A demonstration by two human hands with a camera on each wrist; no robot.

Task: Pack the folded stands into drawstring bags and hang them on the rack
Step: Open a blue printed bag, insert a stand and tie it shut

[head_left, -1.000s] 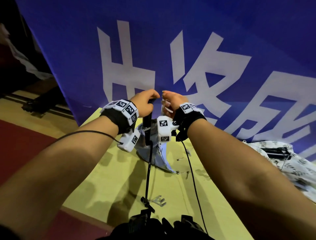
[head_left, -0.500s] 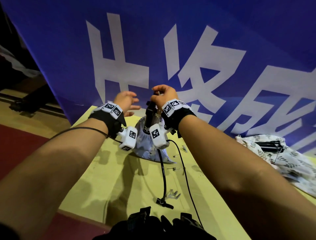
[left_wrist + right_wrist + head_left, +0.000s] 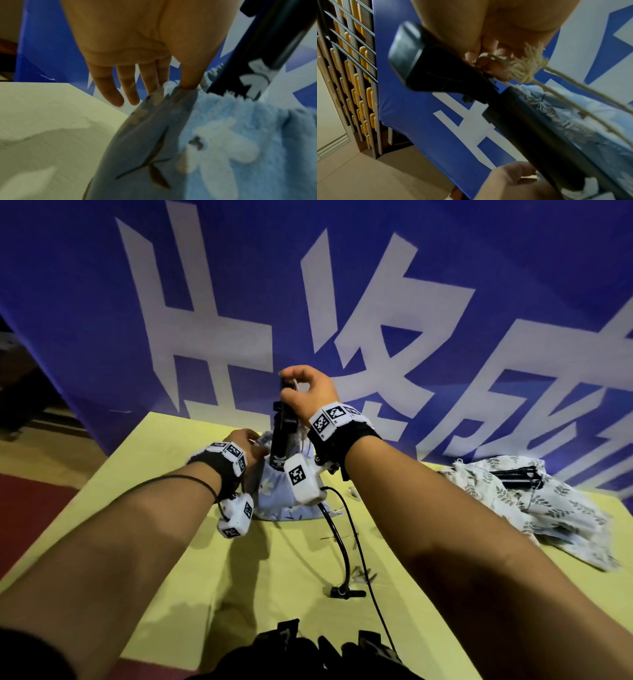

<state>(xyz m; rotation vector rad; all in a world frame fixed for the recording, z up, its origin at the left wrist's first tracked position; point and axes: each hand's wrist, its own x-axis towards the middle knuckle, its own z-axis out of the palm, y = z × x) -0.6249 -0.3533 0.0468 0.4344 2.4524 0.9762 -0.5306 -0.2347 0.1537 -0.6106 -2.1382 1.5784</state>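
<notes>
A black folded stand [image 3: 282, 436] stands upright in a light blue flowered drawstring bag [image 3: 279, 501] on the table, its top sticking out of the gathered mouth. My left hand [image 3: 253, 441] pinches the bag's rim on the left; in the left wrist view its thumb and forefinger [image 3: 178, 86] grip the cloth [image 3: 223, 135] while the other fingers stay straight. My right hand [image 3: 295, 383] is raised above the stand's top. It pinches the cream drawstring cord [image 3: 527, 65] by its frayed knot, next to the stand [image 3: 471, 83], and the cords run taut down to the bag [image 3: 573, 115].
The yellow-green table [image 3: 274, 594] backs onto a blue banner [image 3: 445, 268] with white characters. At the right lies a white leaf-print bag [image 3: 548, 508] with another black stand [image 3: 513, 475] on it. A black cable [image 3: 342, 549] and small clips lie mid-table. A slatted frame with yellow parts [image 3: 351, 67] stands far left.
My left hand let go of the stand's top and dropped to the bag's rim. My right hand rose with the cord, and the bag's mouth gathered round the stand.
</notes>
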